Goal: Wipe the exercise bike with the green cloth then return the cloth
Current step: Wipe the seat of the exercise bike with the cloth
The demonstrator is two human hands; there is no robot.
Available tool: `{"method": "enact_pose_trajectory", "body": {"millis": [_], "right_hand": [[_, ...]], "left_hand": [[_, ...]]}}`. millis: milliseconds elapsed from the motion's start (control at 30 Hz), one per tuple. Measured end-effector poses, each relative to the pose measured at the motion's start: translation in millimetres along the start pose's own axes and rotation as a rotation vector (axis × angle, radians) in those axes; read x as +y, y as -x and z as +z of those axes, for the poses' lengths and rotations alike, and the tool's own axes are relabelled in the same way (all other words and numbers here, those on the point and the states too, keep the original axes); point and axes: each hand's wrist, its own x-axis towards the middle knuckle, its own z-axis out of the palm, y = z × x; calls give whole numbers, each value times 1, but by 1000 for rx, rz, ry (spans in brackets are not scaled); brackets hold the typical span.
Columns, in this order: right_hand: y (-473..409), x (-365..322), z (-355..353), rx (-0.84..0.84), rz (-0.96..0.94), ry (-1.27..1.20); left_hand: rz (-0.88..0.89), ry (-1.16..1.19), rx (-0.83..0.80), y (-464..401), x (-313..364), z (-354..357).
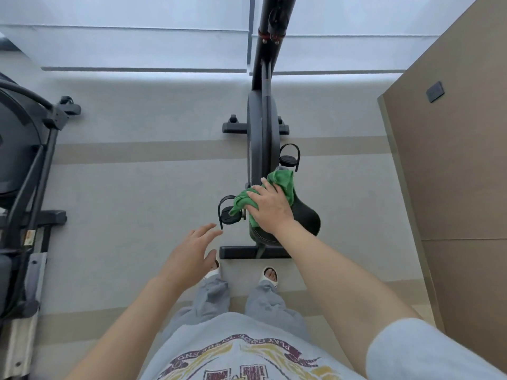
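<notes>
A black exercise bike (262, 127) stands on the floor right in front of me, seen from above. Its black saddle (306, 215) is nearest to me. My right hand (270, 208) lies flat on the green cloth (282, 182), pressing it onto the front of the saddle. Part of the cloth hangs off to the left over the left pedal (227, 212). My left hand (192, 253) hovers open below and left of the saddle, fingers spread, holding nothing and touching nothing.
Another dark exercise machine (24, 165) fills the left edge. A brown wall panel (450, 160) rises on the right. The bike's rear base bar (253, 252) lies just ahead of my sandalled feet (270, 275). A bright window runs along the top.
</notes>
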Motion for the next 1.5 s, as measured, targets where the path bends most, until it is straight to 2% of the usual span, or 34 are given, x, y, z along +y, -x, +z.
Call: {"method": "enact_pose_trajectory", "body": {"millis": [133, 233, 300, 400, 467, 600, 833, 1000, 1200, 1333, 1500], "right_hand": [[-33, 18, -26, -43, -27, 127], [-24, 22, -28, -36, -79, 196], [3, 23, -21, 39, -108, 120], [51, 18, -3, 244, -97, -23], [81, 18, 8, 299, -61, -81], [118, 42, 16, 292, -15, -119], [108, 62, 6, 322, 38, -156], [63, 63, -17, 236, 265, -313], [46, 74, -24, 218, 314, -447], [76, 75, -13, 227, 401, -308], [134, 63, 8, 327, 441, -175]], "left_hand": [[8, -7, 10, 9, 0, -7], [9, 6, 19, 11, 0, -7], [2, 35, 22, 9, 4, -3], [17, 99, 11, 2, 10, 1], [42, 100, 1, -7, 17, 1], [115, 72, -48, -29, 37, 2], [252, 16, -152, -48, 70, 10], [219, 4, -173, -42, 70, 15], [195, -24, -187, -35, 69, 17], [207, -19, -182, -40, 74, 22], [204, -55, -222, -51, 77, 31]]}}
